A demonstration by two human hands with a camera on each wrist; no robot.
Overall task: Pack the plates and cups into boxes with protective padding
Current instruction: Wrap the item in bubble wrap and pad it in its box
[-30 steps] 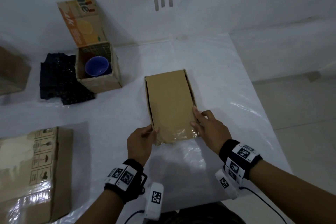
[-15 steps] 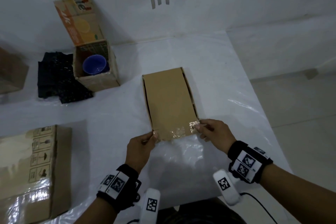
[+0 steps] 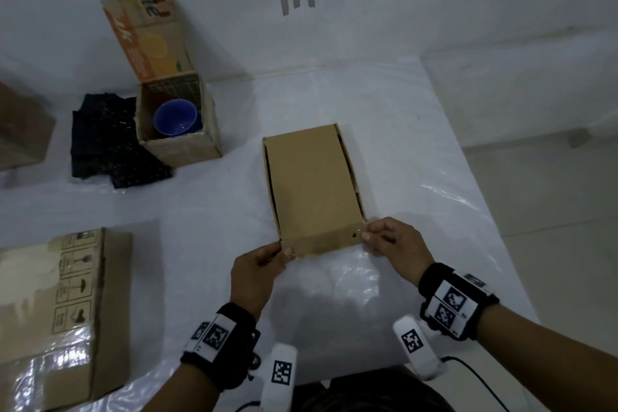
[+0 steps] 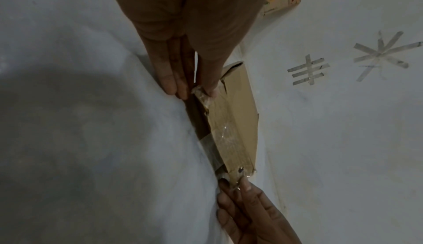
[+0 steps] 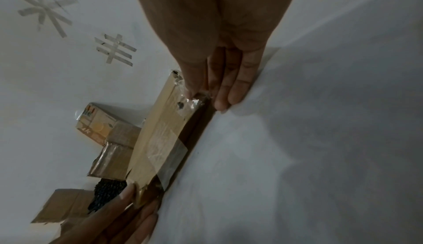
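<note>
Both hands pinched the near corners of a cardboard box's (image 3: 312, 184) taped lid, left grip (image 3: 257, 266) and right grip (image 3: 389, 246), apparently to open it for packing. A blue cup (image 3: 175, 118) sat in another box (image 3: 179, 125) across the tabletop (image 3: 384, 130).

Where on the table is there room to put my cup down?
Bare table lies right of the plain box, and between it and the open box holding the blue cup. The left is crowded: black padding, taped box.
</note>
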